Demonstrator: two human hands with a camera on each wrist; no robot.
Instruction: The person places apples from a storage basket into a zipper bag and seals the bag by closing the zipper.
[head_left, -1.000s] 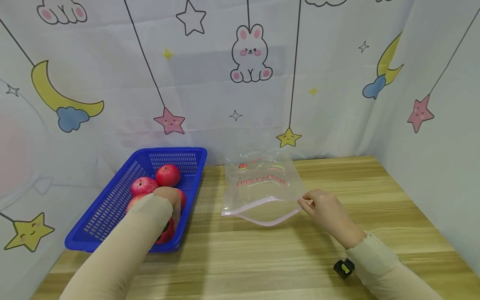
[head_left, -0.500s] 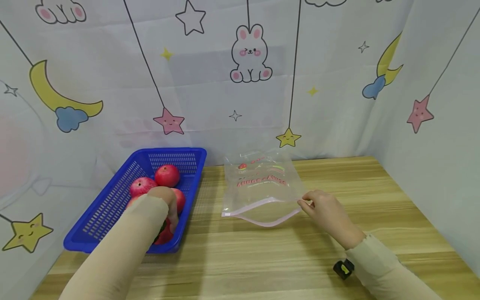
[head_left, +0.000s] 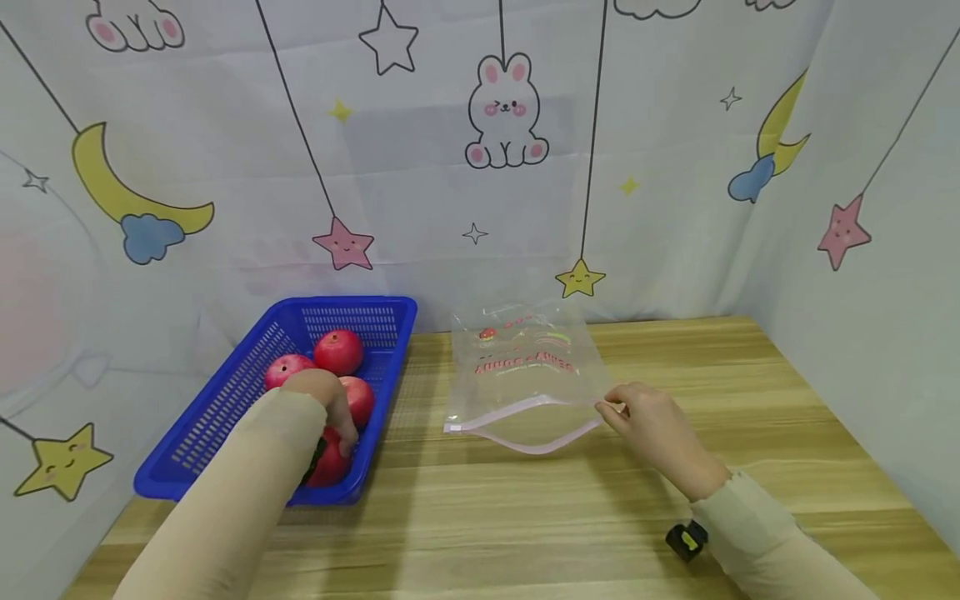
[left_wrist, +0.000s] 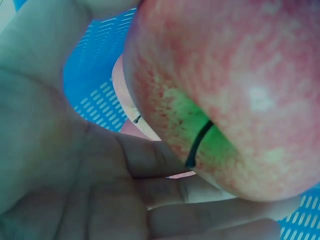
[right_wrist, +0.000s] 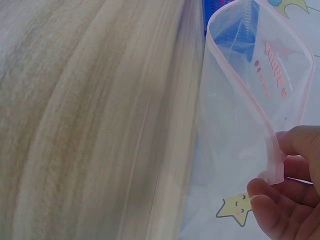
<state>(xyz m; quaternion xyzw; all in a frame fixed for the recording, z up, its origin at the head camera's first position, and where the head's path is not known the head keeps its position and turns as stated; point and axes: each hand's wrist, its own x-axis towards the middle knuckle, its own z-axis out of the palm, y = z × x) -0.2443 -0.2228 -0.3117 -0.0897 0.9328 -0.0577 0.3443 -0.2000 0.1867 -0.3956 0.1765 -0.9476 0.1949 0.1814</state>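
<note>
Inside the blue basket (head_left: 384, 417), my left hand (head_left: 321, 396) grips a red apple (left_wrist: 235, 90) at the near right corner. In the left wrist view the thumb lies along its upper side and the fingers reach beneath it, with the dark stem facing the palm. Several other apples, such as a red apple (head_left: 339, 352) at the far side, lie around that hand. On the table a clear zip bag (head_left: 525, 350) with pink print lies flat, its pink-edged mouth gaping toward me. My right hand (head_left: 652, 425) pinches the right corner of that mouth between thumb and fingers.
Near my right sleeve a small black object (head_left: 686, 540) with a yellow-green patch sits on the wooden table (head_left: 480, 525). A white curtain (head_left: 420, 167) printed with stars and a rabbit hangs behind the table and along both sides.
My left hand has shifted slightly left within the basket, and more of the apple under it shows. The right hand and the bag stay in place. The head view has tilted a little.
</note>
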